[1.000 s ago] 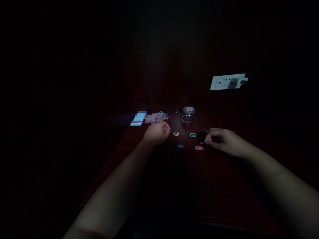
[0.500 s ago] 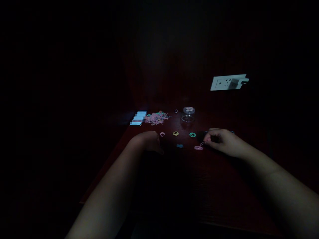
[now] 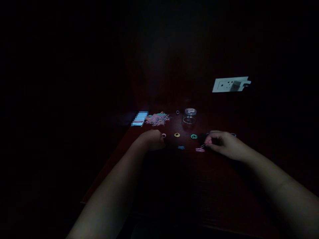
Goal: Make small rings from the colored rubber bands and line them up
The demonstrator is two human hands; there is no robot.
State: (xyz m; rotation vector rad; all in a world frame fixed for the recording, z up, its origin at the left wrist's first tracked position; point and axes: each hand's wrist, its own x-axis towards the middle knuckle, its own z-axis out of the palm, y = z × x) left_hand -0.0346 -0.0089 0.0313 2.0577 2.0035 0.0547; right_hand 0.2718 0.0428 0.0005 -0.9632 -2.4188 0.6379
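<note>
My right hand (image 3: pixel 223 143) pinches a small pale rubber band (image 3: pixel 202 146) between thumb and fingertips. It is just above a little group of pink rubber bands (image 3: pixel 200 150). My left hand (image 3: pixel 152 140) is curled closed beside a pale pink rubber band (image 3: pixel 163 135); its fingertips are in shadow, so what they hold is hidden. Between the hands are yellow rubber bands (image 3: pixel 177 135), green rubber bands (image 3: pixel 193 136) and a blue bunch of rubber bands (image 3: pixel 181 147). A bluish band (image 3: pixel 233 135) shows behind my right hand.
Farther back on the dark reddish table (image 3: pixel 189 186) lies a heap of mixed rubber bands (image 3: pixel 158 119), next to a lit phone (image 3: pixel 140 118). A clear lidded jar (image 3: pixel 189 118) and a single band (image 3: pixel 177 112) are near the wall. A socket plate (image 3: pixel 230 84) holds a plug.
My left hand has curled in and moved slightly up and right, next to the pale pink band. My right hand keeps its pinch almost in place. The view has shifted slightly.
</note>
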